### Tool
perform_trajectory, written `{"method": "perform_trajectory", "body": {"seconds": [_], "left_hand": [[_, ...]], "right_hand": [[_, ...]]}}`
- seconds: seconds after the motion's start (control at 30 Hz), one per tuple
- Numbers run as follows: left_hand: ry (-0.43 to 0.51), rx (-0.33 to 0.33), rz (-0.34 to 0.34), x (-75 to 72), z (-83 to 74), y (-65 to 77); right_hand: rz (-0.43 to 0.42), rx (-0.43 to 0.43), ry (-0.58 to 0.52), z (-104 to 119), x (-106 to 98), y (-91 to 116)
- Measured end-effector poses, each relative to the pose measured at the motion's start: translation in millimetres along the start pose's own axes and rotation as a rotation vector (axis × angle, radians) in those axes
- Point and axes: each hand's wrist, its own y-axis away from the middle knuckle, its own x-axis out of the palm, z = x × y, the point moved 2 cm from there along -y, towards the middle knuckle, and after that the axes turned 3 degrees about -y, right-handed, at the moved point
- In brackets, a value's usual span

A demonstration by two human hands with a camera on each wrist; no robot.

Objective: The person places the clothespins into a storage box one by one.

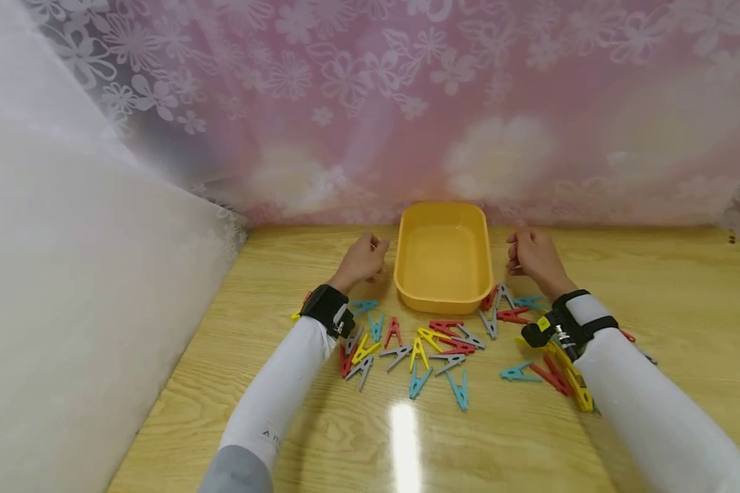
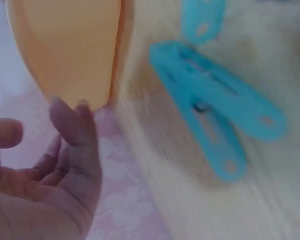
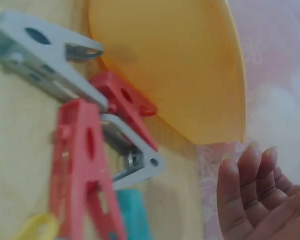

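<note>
A yellow plastic basin (image 1: 445, 301) stands at the back of the wooden table. To its left is my left hand (image 1: 362, 260), apart from its wall, fingers loosely bent and holding nothing. My right hand (image 1: 535, 259) is on the other side, likewise holding nothing, its fingers relaxed in the right wrist view. Clothespins in red, yellow, grey and blue lie scattered before the basin. A blue clothespin (image 2: 215, 95) lies nearest the left hand. By the basin's right front corner are a grey clothespin (image 3: 45, 55) and a red clothespin (image 3: 82, 165).
The wooden table (image 1: 222, 342) meets a pink flowered curtain (image 1: 370, 123) behind the basin. A white wall surface (image 1: 68, 274) borders its left side. More clothespins, among them a blue clothespin (image 1: 521, 372), lie by the right forearm, which partly covers some of them.
</note>
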Motion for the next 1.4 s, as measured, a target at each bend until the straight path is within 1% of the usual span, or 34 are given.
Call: {"method": "perform_trajectory", "body": {"seconds": [0.07, 0.13, 0.23, 0.33, 0.4, 0.5, 0.57, 0.67, 0.8, 0.9, 1.0, 1.1, 1.17, 1.23, 1.33, 1.4], "left_hand": [[0.067, -0.007, -0.022, 3.3, -2.3, -12.2], [0.084, -0.005, -0.027, 6.9, -7.2, -22.5], [0.034, 0.002, -0.021, 13.6, -14.0, -36.0], [-0.01, 0.0, -0.016, 21.2, -15.6, -47.9], [-0.023, -0.007, -0.044, 25.1, -13.7, -54.6], [-0.054, -0.006, -0.088, 26.5, -10.1, -60.1], [-0.085, 0.009, -0.105, 26.2, -9.3, -61.0], [-0.152, 0.042, -0.092, 26.3, -9.9, -61.3], [-0.25, 0.045, -0.072, 24.0, -10.3, -59.8], [-0.299, 0.028, -0.061, 23.4, -10.6, -59.4], [-0.295, -0.002, -0.054, 23.3, -12.2, -58.8], [-0.304, -0.023, -0.056, 23.8, -13.4, -58.0], [-0.323, -0.032, -0.054, 24.2, -14.8, -57.4], [-0.345, -0.039, -0.052, 24.5, -16.5, -57.4], [-0.363, -0.057, -0.052, 24.6, -19.6, -56.9], [-0.367, -0.072, -0.052, 25.1, -20.7, -56.9]], "right_hand": [[-0.005, 0.006, 0.008, -3, -2, 4], [0.002, 0.011, 0.018, -6, -5, 10], [0.016, 0.004, 0.007, -11, -9, 19], [0.019, -0.014, 0.0, -15, -15, 28], [0.017, -0.023, 0.002, -16, -21, 34], [-0.004, -0.024, 0.022, -14, -29, 43], [-0.025, -0.023, 0.037, -13, -35, 49], [-0.058, -0.017, 0.049, -17, -45, 56], [-0.084, -0.019, 0.02, -25, -56, 60], [-0.098, -0.032, -0.014, -36, -64, 58], [-0.114, -0.051, -0.024, -56, -73, 50], [-0.133, -0.08, -0.005, -78, -83, 40], [-0.159, -0.076, 0.008, -85, -87, 39], [-0.171, -0.074, 0.044, -79, -89, 46], [-0.17, -0.047, 0.129, -57, -86, 63], [-0.158, -0.018, 0.196, -46, -83, 70]]}}
